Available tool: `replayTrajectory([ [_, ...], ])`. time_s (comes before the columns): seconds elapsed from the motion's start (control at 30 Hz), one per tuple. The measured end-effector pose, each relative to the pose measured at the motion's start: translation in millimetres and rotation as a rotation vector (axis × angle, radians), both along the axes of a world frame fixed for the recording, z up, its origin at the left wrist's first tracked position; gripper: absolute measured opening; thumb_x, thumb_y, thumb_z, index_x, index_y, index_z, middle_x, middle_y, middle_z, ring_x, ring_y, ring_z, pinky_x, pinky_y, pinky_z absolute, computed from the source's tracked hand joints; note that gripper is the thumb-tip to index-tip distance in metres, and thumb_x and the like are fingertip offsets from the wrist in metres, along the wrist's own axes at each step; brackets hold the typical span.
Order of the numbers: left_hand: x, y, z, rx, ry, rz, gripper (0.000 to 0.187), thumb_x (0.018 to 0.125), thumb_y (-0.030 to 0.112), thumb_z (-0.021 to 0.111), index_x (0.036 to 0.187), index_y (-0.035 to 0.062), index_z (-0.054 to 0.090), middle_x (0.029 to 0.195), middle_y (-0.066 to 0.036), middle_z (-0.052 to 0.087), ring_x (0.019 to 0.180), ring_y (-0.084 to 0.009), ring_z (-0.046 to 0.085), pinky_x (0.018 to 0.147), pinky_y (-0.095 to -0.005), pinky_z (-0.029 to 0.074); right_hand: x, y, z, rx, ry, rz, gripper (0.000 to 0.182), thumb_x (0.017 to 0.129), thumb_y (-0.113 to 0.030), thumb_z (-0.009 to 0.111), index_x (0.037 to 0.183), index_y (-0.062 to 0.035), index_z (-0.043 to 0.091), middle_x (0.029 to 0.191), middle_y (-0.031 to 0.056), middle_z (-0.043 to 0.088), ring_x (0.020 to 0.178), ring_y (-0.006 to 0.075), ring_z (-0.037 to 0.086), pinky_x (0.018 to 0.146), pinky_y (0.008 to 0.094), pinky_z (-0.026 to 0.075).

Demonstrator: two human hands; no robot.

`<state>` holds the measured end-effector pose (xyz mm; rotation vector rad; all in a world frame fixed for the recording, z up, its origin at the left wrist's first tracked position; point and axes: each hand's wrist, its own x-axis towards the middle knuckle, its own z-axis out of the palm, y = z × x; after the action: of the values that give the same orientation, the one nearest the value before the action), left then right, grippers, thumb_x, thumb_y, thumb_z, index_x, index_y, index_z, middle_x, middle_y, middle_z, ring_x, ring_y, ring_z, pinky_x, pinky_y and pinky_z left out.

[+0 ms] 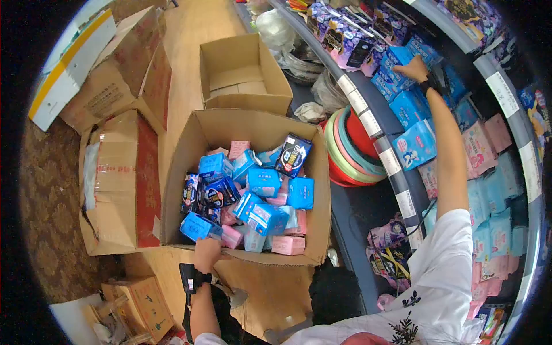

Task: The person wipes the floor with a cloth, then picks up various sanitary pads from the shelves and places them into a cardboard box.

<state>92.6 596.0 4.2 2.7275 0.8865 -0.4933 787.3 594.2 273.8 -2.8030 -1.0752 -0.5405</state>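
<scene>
A large open cardboard box (pixel 319 230) holds several blue, pink and dark packets. At its near rim my left hand (pixel 207 253) is closed on a blue packet (pixel 200 227) at the box's left corner. Up on the shelf at the right, my right hand (pixel 413 70) reaches among blue packets (pixel 393 80), its fingers spread over them. Whether it grips one cannot be made out. Another blue packet (pixel 415 145) lies lower on the same shelf, near the shelf edge.
An open cardboard box (pixel 247 52) stands beyond the large one. More cartons (pixel 118 178) are on the left. Colourful round rims (pixel 351 149) lie beside the shelf. Pink packets (pixel 478 146) and purple packs (pixel 339 37) fill other shelf parts. A small carton (pixel 141 305) sits lower left.
</scene>
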Motion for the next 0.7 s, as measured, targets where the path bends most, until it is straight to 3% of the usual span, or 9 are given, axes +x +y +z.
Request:
replayTrajectory([
  [0.03,0.7,0.5,3.0,0.01,0.032,-0.028,0.023,0.065,0.03,0.065,0.082,0.0161,0.064,0.071,-0.007,0.062,0.069,-0.0249,0.06,0.061,-0.0391,0.043,-17.7,-1.6,11.4,0.003,-0.006,0.003,0.096,0.049,-0.049,0.074,0.109,0.0158,0.038,0.087,0.0184,0.059,0.079,0.024,0.06,0.069,0.0278,0.047],
  [0.1,-0.7,0.6,2.7,0.015,0.025,-0.038,0.023,0.065,0.032,0.064,0.082,0.0162,0.064,0.071,-0.008,0.062,0.069,-0.0249,0.06,0.061,-0.0395,0.043,-93.4,-14.3,43.2,-0.033,0.34,0.26,0.095,0.054,-0.055,0.069,0.114,0.0103,0.038,0.097,0.0184,0.057,0.088,0.022,0.057,0.072,0.031,0.046],
  [0.17,-1.9,0.0,-4.8,0.019,0.015,-0.053,0.024,0.066,0.033,0.064,0.082,0.0163,0.064,0.072,-0.008,0.062,0.07,-0.0248,0.06,0.06,-0.04,0.042,-146.3,-26.1,54.5,0.035,0.486,0.456,0.093,0.06,-0.066,0.06,0.115,0.0072,0.042,0.107,0.0171,0.05,0.094,0.0219,0.051,0.079,0.0325,0.042],
  [0.23,-5.7,-0.6,-19.8,0.034,0.004,0.044,0.043,0.052,0.049,0.071,0.072,0.012,0.064,0.069,-0.007,0.061,0.07,-0.0235,0.059,0.064,-0.0403,0.042,-162.1,-30.1,72.0,-0.139,0.728,0.402,0.076,0.068,-0.068,0.048,0.119,-0.0118,0.046,0.108,0.0079,0.052,0.091,0.0169,0.05,0.073,0.0298,0.042],
  [0.37,-11.2,2.9,-33.1,0.019,-0.006,0.029,0.044,0.052,0.05,0.071,0.07,0.0105,0.064,0.069,-0.008,0.061,0.07,-0.0236,0.059,0.064,-0.0389,0.041,-102.8,-30.9,79.4,0.073,0.526,0.489,0.069,0.07,-0.065,0.049,0.101,-0.0045,0.057,0.098,0.0096,0.056,0.086,0.0149,0.052,0.066,0.026,0.043],
  [0.43,-12.7,2.8,-39.4,0.042,-0.026,0.039,0.047,0.051,0.052,0.071,0.07,0.0103,0.064,0.069,-0.007,0.061,0.07,-0.0236,0.059,0.065,-0.0376,0.041,-78.3,-41.0,79.1,-0.085,0.447,0.179,0.072,0.068,-0.063,0.054,0.102,0.0008,0.057,0.096,0.0122,0.056,0.085,0.0148,0.053,0.066,0.0261,0.043],
  [0.5,-7.3,0.4,-18.5,0.008,-0.01,0.044,0.047,0.051,0.053,0.07,0.07,0.0101,0.064,0.069,-0.008,0.061,0.071,-0.0235,0.059,0.065,-0.0376,0.041,-59.2,-53.2,52.1,-0.225,0.508,0.1,0.084,0.064,-0.064,0.056,0.114,0.0026,0.049,0.109,0.0195,0.051,0.097,0.0226,0.052,0.076,0.0313,0.044],
  [0.57,-1.4,-0.8,-11.8,-0.017,0.01,0.05,0.048,0.051,0.054,0.07,0.07,0.0099,0.064,0.07,-0.008,0.061,0.072,-0.0234,0.06,0.066,-0.0375,0.041,-10.2,-69.0,-7.2,-0.272,0.245,0.097,0.098,0.055,-0.063,0.064,0.118,0.0067,0.037,0.119,0.0238,0.043,0.11,0.0324,0.044,0.092,0.0354,0.036],
  [0.7,-6.4,4.4,-31.5,0.003,0.061,0.054,0.05,0.052,0.055,0.07,0.071,0.0089,0.064,0.072,-0.009,0.062,0.073,-0.0234,0.06,0.068,-0.0388,0.042,-21.4,-83.4,-43.0,-0.427,0.321,-0.081,0.116,0.047,-0.064,0.068,0.124,0.0105,0.023,0.128,0.0284,0.032,0.118,0.0361,0.036,0.097,0.0383,0.032],
])
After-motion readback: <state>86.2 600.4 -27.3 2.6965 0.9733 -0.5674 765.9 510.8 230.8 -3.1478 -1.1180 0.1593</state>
